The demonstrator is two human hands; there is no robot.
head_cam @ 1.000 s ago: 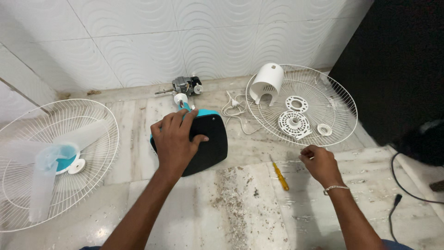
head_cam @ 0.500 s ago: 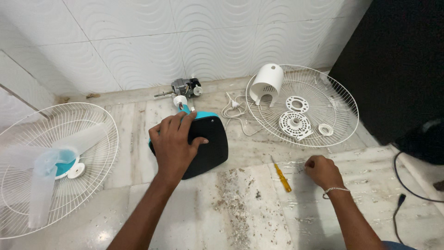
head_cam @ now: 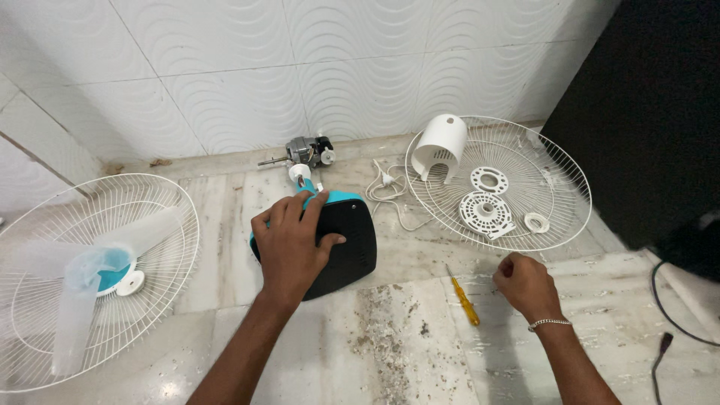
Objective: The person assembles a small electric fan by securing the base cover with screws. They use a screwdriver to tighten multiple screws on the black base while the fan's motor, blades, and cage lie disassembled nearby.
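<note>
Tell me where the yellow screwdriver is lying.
In the head view, the yellow screwdriver lies on the marble floor right of centre, just left of the closed right hand and in front of the white fan grille.

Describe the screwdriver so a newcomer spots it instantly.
Start at the wire grille lying on the floor at right, holding white plastic parts. Just in front of its near rim, between the black base and the closed right hand, lies the screwdriver: thin, with the only yellow handle around.
</note>
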